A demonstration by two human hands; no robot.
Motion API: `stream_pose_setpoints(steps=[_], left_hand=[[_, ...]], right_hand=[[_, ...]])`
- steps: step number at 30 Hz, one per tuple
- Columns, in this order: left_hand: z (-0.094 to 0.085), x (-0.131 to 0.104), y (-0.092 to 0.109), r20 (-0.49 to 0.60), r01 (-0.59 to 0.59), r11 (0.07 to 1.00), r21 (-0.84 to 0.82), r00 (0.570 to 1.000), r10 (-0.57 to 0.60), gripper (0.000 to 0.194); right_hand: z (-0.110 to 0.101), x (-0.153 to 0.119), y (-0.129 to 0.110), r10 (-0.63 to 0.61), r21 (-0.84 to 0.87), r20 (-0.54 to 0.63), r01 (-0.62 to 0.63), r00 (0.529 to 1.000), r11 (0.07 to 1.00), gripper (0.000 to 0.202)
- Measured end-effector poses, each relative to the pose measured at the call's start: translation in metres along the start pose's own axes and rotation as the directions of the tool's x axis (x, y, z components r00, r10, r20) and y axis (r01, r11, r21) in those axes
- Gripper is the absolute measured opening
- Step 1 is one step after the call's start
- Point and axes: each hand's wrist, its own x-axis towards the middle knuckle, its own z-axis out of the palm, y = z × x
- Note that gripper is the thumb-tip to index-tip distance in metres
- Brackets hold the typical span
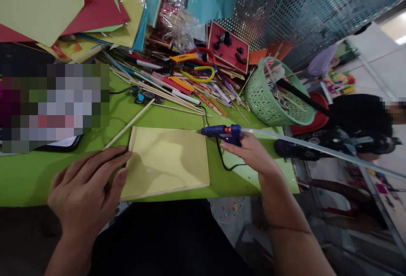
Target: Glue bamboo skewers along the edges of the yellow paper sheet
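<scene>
A pale yellow board [168, 161] lies on the green table, with thin wooden strips along its left and front edges. My left hand [91, 183] rests palm down at the board's left edge, its fingertips on the strip there and its fingers stretched out. My right hand [249, 151] grips a blue glue gun [222, 132] whose nozzle points left over the board's back right corner. A long clear glue stick [304, 140] runs out of the gun's rear to the right. One loose wooden stick [130, 123] lies slantwise behind my left hand.
Behind the board are piled sticks, markers and yellow-handled scissors [198, 74]. A green basket [269, 94] stands at the back right, beside a red panel [228, 47]. Coloured sheets [63, 5] lie at the back left. A black cord [225, 164] loops right of the board. A person [361, 115] is at the right.
</scene>
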Motion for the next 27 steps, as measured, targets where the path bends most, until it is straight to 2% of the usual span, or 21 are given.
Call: stream_pose_setpoints(steps=[7,13,27], left_hand=[[0.0003,-0.0007,0.0000,0.005,0.025,1.000,-0.002,1.000,-0.025,0.025],[-0.0022,0.0011,0.0011,0.042,0.020,1.000,0.002,0.999,-0.020,0.026],[-0.0024,0.0009,0.0015,0.026,0.021,1.000,-0.002,0.999,-0.021,0.023]], right_hand=[[-0.0035,-0.0049,0.0065,0.018,0.091,-0.024,-0.016,1.000,0.996,0.033],[-0.0020,-0.0033,0.0052,0.016,0.061,-0.003,-0.016,1.000,0.998,0.032],[0.0004,-0.0017,-0.0003,0.014,-0.031,-0.019,-0.015,1.000,0.999,0.030]])
